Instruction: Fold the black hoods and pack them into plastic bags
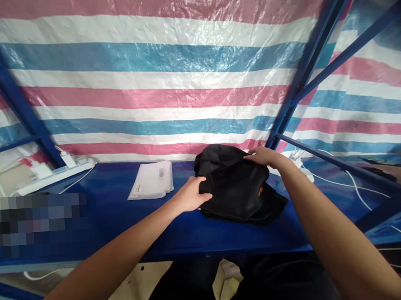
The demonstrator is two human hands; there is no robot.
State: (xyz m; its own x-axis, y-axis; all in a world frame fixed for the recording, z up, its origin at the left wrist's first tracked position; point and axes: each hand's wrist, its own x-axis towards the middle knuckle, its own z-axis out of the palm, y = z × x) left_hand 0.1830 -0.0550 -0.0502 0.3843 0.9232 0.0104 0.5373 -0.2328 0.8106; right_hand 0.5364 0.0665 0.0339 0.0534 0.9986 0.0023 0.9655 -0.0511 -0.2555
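A black cloth garment lies bunched and loosely folded on the blue table, with a small orange mark near its right side. My left hand grips its left edge, thumb and a finger over the cloth and the other fingers partly hidden. At the upper right of the garment, my right hand holds the fabric between its fingers, some of which are out of sight. Left of the garment is a stack of white, flat plastic bags with small printed labels, touched by neither hand.
The blue table has blue metal posts beside it and a striped plastic sheet behind. A white power strip with plugs sits at the left. White cables run along the right, near another person's arm.
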